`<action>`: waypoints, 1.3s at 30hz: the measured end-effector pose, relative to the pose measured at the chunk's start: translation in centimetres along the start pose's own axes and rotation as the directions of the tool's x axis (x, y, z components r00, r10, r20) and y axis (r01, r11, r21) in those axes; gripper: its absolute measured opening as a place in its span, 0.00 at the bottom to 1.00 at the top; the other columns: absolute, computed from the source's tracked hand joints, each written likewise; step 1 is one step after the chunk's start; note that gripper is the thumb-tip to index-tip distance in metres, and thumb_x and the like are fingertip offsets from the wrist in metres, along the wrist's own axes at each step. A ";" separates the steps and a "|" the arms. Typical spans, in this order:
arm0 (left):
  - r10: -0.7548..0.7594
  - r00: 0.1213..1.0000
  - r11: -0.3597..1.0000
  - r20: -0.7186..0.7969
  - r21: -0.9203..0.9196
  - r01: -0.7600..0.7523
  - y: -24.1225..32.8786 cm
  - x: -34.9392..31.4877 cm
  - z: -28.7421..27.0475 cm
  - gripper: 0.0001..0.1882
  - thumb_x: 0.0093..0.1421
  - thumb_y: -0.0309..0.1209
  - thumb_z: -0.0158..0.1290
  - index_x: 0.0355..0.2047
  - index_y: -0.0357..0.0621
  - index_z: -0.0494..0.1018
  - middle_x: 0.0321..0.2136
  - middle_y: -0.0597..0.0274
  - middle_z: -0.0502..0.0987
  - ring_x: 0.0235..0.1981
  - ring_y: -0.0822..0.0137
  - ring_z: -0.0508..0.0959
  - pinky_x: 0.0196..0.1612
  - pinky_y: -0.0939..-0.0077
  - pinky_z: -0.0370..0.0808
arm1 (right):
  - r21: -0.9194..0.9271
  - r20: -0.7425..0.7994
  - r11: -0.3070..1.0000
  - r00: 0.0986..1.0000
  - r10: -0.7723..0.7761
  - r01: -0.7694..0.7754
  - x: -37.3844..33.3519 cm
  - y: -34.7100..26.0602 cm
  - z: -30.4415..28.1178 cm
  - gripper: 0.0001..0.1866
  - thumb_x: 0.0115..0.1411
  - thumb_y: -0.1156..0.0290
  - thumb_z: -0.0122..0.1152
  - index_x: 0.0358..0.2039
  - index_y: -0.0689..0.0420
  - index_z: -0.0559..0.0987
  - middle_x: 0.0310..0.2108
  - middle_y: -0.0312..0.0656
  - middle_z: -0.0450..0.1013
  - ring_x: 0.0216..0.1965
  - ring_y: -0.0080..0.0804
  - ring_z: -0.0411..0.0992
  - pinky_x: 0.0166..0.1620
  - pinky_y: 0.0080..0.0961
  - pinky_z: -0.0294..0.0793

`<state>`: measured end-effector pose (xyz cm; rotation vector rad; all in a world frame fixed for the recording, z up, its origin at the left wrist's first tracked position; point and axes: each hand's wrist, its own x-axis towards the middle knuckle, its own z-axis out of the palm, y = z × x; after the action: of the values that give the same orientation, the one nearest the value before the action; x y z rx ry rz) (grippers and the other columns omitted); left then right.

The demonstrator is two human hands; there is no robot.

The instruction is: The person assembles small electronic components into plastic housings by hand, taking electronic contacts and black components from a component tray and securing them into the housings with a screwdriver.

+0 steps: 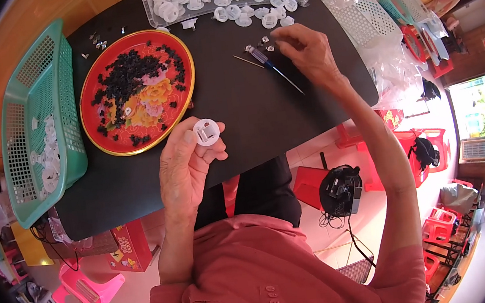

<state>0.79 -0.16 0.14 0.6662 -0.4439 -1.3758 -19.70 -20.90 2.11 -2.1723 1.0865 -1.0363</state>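
Left hand pinches white disc | likely light, stiff, slick; hold by rim | right hand half-curled, any hold unclear

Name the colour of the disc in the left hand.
The disc is white: head view.

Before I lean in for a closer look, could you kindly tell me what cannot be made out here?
All in the head view:
Underside of the white round piece: hidden by its own face and the left hand.
Whether the right hand holds anything: its own curl hides this.
Far end of the clear bin: cut off by the top edge.
Exact shapes of the black pieces: too small and heaped.
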 end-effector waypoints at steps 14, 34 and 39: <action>-0.045 0.998 0.999 0.036 -0.001 0.045 0.0 0.3 0.2 0.16 0.65 0.31 0.39 0.48 0.31 0.62 0.41 0.40 0.72 0.34 0.64 0.77 0.40 0.70 0.76 | -0.027 0.101 1.000 0.995 -0.007 0.010 0.2 1.2 0.1 0.07 0.49 0.79 0.57 0.31 0.60 0.78 0.23 0.36 0.74 0.25 0.17 0.71 0.31 0.15 0.70; -0.012 1.000 0.998 0.026 -0.061 0.014 -0.4 -0.1 -0.2 0.14 0.64 0.31 0.44 0.45 0.34 0.66 0.33 0.56 0.73 0.31 0.69 0.76 0.33 0.76 0.74 | 0.317 0.442 0.936 0.850 -0.286 0.151 -4.5 -12.4 4.0 0.04 0.48 0.81 0.58 0.26 0.60 0.76 0.21 0.38 0.72 0.20 0.24 0.70 0.24 0.20 0.68; -0.012 1.000 0.998 0.005 -0.069 0.012 -0.4 0.0 -0.3 0.14 0.64 0.31 0.44 0.46 0.34 0.66 0.33 0.56 0.73 0.31 0.69 0.76 0.33 0.76 0.74 | 0.300 0.428 0.947 0.871 -0.241 0.115 -4.9 -12.6 4.2 0.05 0.47 0.81 0.58 0.26 0.58 0.77 0.20 0.38 0.70 0.20 0.24 0.69 0.24 0.20 0.67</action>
<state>0.66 -0.10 -0.35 0.6099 -0.3944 -1.3981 -12.63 -9.40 6.49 -2.1658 0.5014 -0.6372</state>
